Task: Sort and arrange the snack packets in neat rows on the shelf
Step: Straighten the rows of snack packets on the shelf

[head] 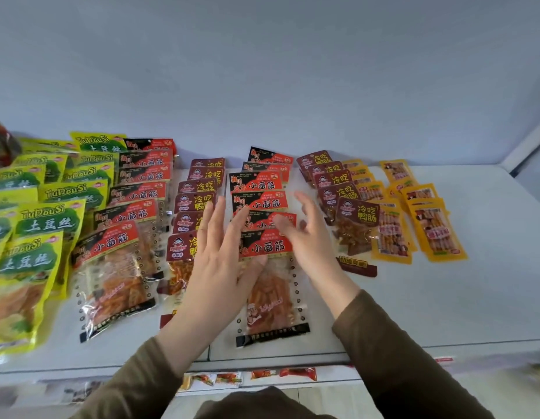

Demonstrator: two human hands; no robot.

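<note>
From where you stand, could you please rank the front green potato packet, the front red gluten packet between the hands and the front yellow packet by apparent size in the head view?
1. green potato packet
2. red gluten packet
3. yellow packet

The first two look close, and the wide lens stretches the edge, so that order is unsure.

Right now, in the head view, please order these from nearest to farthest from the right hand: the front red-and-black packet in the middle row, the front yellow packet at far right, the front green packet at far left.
1. Front red-and-black packet: middle row, just left of the right hand.
2. Front yellow packet: far right.
3. Front green packet: far left.
</note>
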